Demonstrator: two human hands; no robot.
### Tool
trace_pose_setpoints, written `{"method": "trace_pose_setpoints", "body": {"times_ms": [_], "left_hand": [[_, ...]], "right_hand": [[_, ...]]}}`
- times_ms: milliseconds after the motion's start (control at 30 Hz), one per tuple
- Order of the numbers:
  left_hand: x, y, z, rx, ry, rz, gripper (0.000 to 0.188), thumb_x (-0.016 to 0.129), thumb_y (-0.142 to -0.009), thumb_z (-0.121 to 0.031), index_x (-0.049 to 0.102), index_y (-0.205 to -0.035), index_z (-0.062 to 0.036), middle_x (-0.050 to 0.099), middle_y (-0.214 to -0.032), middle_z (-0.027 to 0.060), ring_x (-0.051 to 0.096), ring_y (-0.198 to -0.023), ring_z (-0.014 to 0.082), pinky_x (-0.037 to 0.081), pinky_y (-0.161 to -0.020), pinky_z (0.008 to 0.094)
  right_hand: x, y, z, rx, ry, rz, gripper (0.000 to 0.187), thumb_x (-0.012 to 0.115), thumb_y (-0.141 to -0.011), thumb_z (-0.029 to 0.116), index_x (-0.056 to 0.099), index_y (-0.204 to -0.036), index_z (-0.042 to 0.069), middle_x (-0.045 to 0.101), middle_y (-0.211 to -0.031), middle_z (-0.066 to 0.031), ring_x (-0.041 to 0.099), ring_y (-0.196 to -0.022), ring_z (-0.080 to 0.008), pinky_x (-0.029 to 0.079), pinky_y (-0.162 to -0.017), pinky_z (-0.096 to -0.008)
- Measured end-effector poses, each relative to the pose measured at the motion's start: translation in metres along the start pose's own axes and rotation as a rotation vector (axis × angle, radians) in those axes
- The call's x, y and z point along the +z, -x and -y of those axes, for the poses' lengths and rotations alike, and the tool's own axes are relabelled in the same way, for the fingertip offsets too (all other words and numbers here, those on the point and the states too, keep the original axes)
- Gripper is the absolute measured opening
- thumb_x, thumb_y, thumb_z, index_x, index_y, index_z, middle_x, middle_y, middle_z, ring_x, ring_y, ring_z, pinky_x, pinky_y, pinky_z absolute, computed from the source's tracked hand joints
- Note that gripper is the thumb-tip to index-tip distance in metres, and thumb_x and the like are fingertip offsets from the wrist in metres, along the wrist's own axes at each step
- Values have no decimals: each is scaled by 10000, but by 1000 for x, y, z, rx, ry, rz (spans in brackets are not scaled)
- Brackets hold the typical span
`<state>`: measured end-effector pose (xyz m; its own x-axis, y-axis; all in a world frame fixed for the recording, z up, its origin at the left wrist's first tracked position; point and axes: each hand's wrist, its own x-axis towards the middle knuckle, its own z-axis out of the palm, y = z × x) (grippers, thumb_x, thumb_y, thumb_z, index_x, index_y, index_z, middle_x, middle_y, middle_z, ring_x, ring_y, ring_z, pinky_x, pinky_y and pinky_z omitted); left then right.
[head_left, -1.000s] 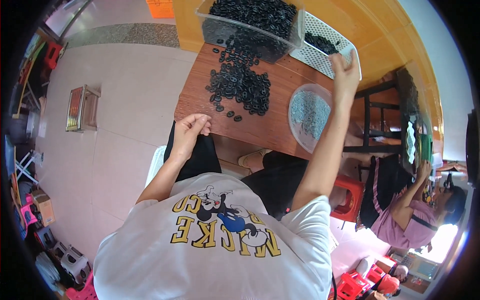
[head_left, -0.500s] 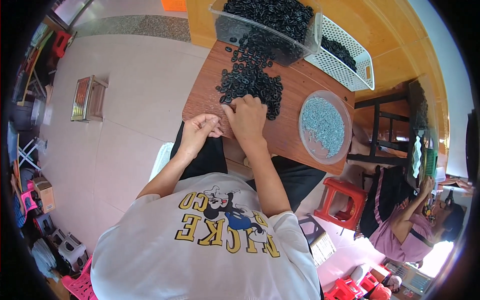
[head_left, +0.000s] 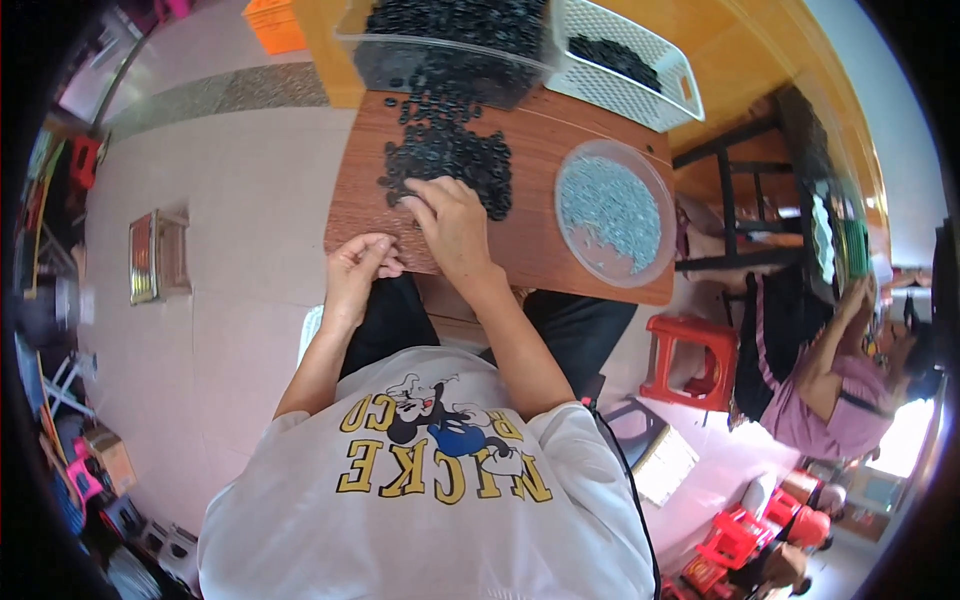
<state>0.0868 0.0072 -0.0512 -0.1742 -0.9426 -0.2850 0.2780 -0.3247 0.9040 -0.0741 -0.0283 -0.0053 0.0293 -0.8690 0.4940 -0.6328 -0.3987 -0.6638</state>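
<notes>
My right hand (head_left: pixel 452 222) lies palm down on the near edge of a loose pile of small black rings (head_left: pixel 450 155), fingers spread and touching the pieces. To its left, my left hand (head_left: pixel 358 268) hovers at the front edge of the brown wooden table (head_left: pixel 560 245). Its fingertips are pinched together, and whatever is between them is too small to see. A round clear dish of small grey-blue parts (head_left: pixel 612 210) sits to the right of my right hand.
A clear bin full of black rings (head_left: pixel 450 40) and a white mesh basket (head_left: pixel 625 62) stand at the table's far edge. A black metal frame (head_left: pixel 740 190) and a red stool (head_left: pixel 690 360) stand to the right. Beyond them sits another person in a pink top (head_left: pixel 830 395).
My right hand has come back from the white basket at the far right down onto the black pile near my left hand. The left hand has stayed at the table's edge.
</notes>
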Motion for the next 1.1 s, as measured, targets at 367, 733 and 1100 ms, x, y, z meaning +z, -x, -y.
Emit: {"method": "trace_pose_setpoints", "body": {"times_ms": [367, 733, 1100], "left_hand": [[114, -18, -31, 240, -505, 287, 142, 624, -847, -91, 655, -946, 6, 631, -813, 56, 600, -719, 98, 475, -634, 234], [276, -70, 17, 615, -898, 800, 112, 619, -754, -16, 656, -851, 26, 637, -803, 195, 643, -757, 323, 496, -660, 378], [304, -79, 57, 610, -1175, 765, 124, 635, -749, -34, 672, -853, 23, 647, -803, 215, 648, -778, 341, 511, -687, 384]], "right_hand": [[-96, 105, -29, 752, -1020, -285, 119, 546, -893, 48, 582, -992, -6, 617, -767, -75, 528, -592, -90, 431, -573, -202], [-127, 182, -41, 883, -1057, -406, 164, 535, -898, 42, 604, -1026, -35, 658, -906, -124, 622, -767, -147, 488, -692, -245], [-147, 192, -52, 850, -1024, -452, 150, 552, -881, 23, 616, -1000, -40, 662, -876, -116, 608, -753, -142, 487, -734, -257]]}}
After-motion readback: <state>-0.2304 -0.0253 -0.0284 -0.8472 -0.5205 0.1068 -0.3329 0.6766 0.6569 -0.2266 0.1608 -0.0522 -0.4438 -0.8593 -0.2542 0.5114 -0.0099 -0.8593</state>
